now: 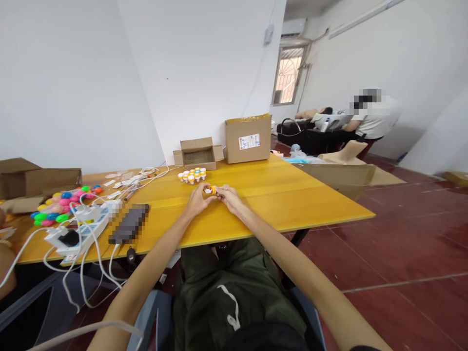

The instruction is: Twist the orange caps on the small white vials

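Note:
Between my two hands, just above the yellow tabletop, is a small white-and-orange piece (211, 190); its exact kind is too small to make out. The thumb and fingers of my left hand (198, 199) curl round its left side. From the right, my right hand (229, 197) pinches the orange end, and its fingers partly cover the piece. A little beyond my hands stands a tight cluster of similar small white-and-orange pieces (191, 179), one or two with a teal top.
An open cardboard box (199, 158) and a closed carton (248, 141) stand at the table's back edge. To the left lie a power strip (95, 223) with white cables, a dark phone (129, 224) and colourful plastic balls (54, 207). Another person (376, 119) sits far right.

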`<state>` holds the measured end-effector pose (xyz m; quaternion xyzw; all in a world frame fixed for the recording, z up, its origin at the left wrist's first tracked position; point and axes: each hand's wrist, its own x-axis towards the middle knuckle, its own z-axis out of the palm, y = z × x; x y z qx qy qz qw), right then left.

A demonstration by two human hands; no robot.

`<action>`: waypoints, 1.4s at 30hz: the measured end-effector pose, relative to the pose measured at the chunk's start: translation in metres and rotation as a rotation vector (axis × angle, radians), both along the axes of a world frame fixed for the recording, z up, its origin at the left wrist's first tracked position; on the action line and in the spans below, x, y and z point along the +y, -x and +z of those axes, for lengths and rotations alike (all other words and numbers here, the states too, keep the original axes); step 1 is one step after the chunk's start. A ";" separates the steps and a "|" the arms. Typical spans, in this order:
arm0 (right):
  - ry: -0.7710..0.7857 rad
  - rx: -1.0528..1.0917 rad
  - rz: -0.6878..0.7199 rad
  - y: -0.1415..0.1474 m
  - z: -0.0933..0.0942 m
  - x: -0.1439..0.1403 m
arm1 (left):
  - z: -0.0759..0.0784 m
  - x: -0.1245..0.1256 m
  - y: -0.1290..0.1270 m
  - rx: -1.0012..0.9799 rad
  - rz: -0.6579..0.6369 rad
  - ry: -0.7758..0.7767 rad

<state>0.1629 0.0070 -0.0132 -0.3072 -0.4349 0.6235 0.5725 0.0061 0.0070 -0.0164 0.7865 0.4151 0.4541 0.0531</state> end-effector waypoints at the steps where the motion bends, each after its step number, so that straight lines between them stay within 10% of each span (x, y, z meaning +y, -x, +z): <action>1: 0.000 0.003 -0.002 0.000 0.000 -0.001 | 0.000 0.000 0.000 -0.007 0.010 0.004; 42: -0.011 -0.071 0.112 -0.004 -0.007 0.010 | 0.005 -0.005 0.001 -0.016 -0.037 -0.015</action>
